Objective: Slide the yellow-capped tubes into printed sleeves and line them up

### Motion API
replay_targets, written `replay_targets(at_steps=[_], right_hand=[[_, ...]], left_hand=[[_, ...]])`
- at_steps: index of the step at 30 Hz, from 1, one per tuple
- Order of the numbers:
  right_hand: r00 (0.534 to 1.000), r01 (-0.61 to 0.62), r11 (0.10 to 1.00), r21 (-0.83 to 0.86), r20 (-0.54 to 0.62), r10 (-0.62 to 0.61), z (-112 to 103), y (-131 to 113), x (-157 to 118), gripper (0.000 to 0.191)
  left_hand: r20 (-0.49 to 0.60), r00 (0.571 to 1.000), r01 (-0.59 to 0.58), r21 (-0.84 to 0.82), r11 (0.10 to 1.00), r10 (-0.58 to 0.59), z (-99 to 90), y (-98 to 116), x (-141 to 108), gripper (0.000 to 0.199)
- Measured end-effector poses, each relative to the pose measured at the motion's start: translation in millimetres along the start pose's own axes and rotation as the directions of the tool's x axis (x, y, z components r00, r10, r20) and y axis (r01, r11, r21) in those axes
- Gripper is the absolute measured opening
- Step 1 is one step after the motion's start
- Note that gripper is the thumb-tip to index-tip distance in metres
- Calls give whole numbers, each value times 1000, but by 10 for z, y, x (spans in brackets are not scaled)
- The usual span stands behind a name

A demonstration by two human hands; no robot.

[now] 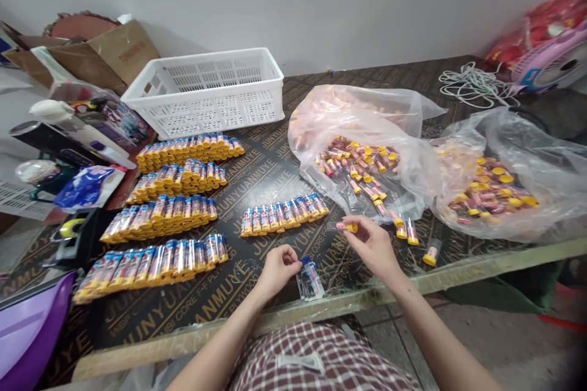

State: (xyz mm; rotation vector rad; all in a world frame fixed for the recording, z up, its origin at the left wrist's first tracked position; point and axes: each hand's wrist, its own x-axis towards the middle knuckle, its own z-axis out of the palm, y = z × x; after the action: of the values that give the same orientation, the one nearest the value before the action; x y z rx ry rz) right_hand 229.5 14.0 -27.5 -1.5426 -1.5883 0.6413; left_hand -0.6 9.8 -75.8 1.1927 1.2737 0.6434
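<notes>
My right hand [373, 247] pinches a small clear tube with a yellow cap [351, 227] and pink contents, its clear end pointing left. Close to the table's front edge, the fingers of my left hand [277, 270] are pressed together at the top corner of a small pile of clear printed plastic sleeves [312, 281] with blue tops. Just beyond my hands lies a row of sleeved tubes [284, 215], blue at one end and yellow at the other. A few loose yellow-capped tubes [412, 232] lie right of my right hand.
Several stacked rows of sleeved tubes [160, 216] fill the left side. Behind them stands a white plastic basket [206, 103]. Two clear bags [362, 109] of yellow-capped tubes spread across the right. A tape dispenser [76, 235], coiled cord [477, 85] and pink fan [550, 63] sit farther out.
</notes>
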Motion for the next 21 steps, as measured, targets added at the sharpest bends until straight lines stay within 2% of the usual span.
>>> replay_targets(at_steps=[4, 7, 10, 13, 16, 18, 21], right_hand=[[1000, 10, 996, 94, 2, -10, 124, -81, -97, 14], [999, 45, 989, 141, -32, -41, 168, -112, -136, 12], [997, 58, 978, 202, -62, -46, 201, -156, -176, 12], [998, 48, 960, 276, -58, -34, 242, -226, -235, 13], [998, 31, 951, 307, -64, -12, 292, -298, -315, 18], [996, 51, 956, 289, -88, -26, 324, -328, -372, 21], [986, 135, 968, 212, -125, -110, 361, -351, -437, 22]], left_hand=[[-29, 992, 104, -331, 938, -120, -9, 20, 21, 24], [-65, 980, 130, -497, 858, -186, -43, 96, 31, 37], [-54, 970, 155, -617, 772, -238, -89, 202, 46, 27], [-69, 960, 145, -704, 695, -271, -131, 289, 71, 26], [-118, 955, 97, -742, 663, -272, -163, 331, 100, 32], [-160, 949, 62, -753, 656, -273, -181, 338, 116, 34], [-231, 932, 12, -751, 660, -279, -202, 340, 128, 36]])
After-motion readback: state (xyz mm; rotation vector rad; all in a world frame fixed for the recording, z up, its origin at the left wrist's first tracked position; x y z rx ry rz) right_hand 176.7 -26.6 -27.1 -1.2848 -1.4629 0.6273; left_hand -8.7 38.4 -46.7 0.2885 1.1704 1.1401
